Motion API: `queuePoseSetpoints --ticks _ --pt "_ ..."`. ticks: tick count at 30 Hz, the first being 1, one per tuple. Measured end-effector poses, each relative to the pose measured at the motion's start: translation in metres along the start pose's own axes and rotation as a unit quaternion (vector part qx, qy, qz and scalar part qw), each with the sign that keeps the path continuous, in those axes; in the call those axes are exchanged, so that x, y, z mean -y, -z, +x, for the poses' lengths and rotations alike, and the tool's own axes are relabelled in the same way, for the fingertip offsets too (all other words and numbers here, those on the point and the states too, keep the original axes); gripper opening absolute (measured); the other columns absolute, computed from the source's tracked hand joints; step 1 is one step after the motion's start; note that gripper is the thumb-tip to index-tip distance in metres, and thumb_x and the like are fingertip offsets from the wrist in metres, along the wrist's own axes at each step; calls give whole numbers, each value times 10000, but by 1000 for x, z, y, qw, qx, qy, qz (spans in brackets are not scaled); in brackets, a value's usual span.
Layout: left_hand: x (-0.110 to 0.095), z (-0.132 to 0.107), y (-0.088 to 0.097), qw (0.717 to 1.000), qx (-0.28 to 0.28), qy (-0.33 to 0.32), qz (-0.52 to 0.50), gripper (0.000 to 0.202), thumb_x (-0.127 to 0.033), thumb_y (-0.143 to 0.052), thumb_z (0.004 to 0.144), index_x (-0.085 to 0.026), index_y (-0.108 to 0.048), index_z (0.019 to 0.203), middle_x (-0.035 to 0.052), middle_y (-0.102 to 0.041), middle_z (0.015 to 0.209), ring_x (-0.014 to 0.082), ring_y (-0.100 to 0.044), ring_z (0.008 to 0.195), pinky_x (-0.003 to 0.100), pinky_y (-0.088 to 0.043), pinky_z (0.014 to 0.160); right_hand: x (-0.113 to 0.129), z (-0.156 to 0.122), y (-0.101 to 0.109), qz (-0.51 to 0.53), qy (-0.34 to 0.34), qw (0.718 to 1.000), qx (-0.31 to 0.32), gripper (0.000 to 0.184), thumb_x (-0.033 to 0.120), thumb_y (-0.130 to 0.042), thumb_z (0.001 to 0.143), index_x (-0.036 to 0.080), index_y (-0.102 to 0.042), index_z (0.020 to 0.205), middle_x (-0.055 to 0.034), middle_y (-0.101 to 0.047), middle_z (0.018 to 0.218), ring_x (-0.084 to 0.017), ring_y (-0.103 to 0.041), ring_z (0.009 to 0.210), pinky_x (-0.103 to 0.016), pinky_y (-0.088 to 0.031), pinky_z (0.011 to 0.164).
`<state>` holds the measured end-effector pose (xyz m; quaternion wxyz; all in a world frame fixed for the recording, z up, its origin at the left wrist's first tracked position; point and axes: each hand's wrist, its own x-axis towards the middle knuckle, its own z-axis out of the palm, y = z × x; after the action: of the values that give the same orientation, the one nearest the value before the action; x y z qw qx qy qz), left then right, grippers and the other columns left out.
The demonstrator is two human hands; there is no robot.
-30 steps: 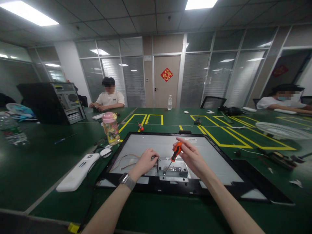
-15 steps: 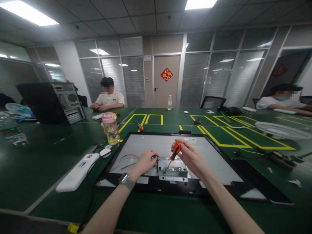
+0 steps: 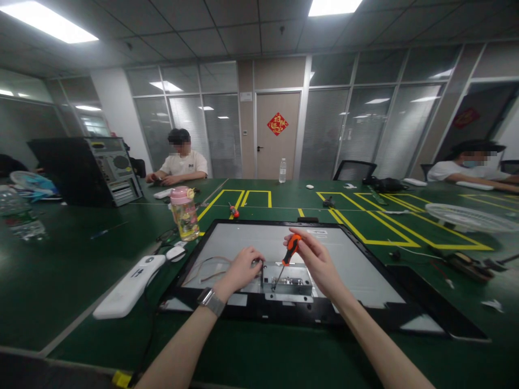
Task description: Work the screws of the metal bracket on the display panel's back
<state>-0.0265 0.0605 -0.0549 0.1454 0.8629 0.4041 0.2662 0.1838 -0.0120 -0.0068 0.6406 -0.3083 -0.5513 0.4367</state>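
In my right hand (image 3: 318, 262) is an orange and black screwdriver (image 3: 292, 249), held by its handle. Its shaft slants down and left, with the tip at the left part of a metal bracket (image 3: 306, 290). Curled fingers of my left hand (image 3: 243, 268) grip the bracket's left edge; the fingertips are partly hidden. The bracket sits on the back of a flat display panel (image 3: 348, 259), grey with a black frame, lying on the green table. Thin cables (image 3: 206, 260) lie on the panel left of my left hand.
Left of the panel are a white handheld device (image 3: 130, 286) and a pink-lidded bottle (image 3: 184, 216). A black computer case (image 3: 81, 173) stands farther left. On the right lie a dark flat slab (image 3: 438, 302) and a racket (image 3: 470, 216). Two people (image 3: 184, 165) sit across the table.
The screwdriver handle has shifted slightly left and its fingers have rolled a little around it. My left hand stays at the bracket.
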Motion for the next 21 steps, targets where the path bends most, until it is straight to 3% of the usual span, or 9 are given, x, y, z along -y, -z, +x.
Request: queuePoseSetpoints --ticks 3,7,12,18,21 --pt "-1 0 1 1000 1 -3 -2 196 -180 -488 830 -189 -667 906 52 -603 928 198 -538 949 325 -424 872 -1 0 -2 13 -11 1000 -14 311 430 -659 784 262 -681 1045 -57 -694 1015 -225 -609 994 -425 -408 962" --pt "-3 0 2 1000 5 0 -5 192 -180 -495 830 -188 -669 910 54 -604 930 199 -538 955 322 -424 871 2 -1 -4 53 -37 997 -39 261 419 -765 668 253 -724 865 -24 -693 832 -195 -623 813 -409 -447 880" --pt "-1 0 1 1000 4 -4 1 183 -184 -500 835 -189 -669 905 52 -606 925 195 -542 944 316 -423 861 6 -2 -7 132 -60 989 0 316 392 -751 698 258 -710 981 -43 -703 911 -199 -621 903 -413 -423 926" --pt "0 0 0 1000 3 -13 5 182 -184 -499 841 -183 -667 910 52 -605 931 195 -538 952 318 -422 867 -1 -2 -4 150 -49 988 11 200 398 -749 702 264 -720 847 -22 -689 887 -188 -626 861 -439 -416 940" --pt "-1 0 1 1000 8 -7 8 188 -179 -499 836 -181 -667 921 56 -606 936 199 -536 947 327 -424 868 -1 -3 -2 148 -65 986 38 198 368 -755 704 265 -722 869 -17 -687 859 -188 -630 868 -431 -414 942"
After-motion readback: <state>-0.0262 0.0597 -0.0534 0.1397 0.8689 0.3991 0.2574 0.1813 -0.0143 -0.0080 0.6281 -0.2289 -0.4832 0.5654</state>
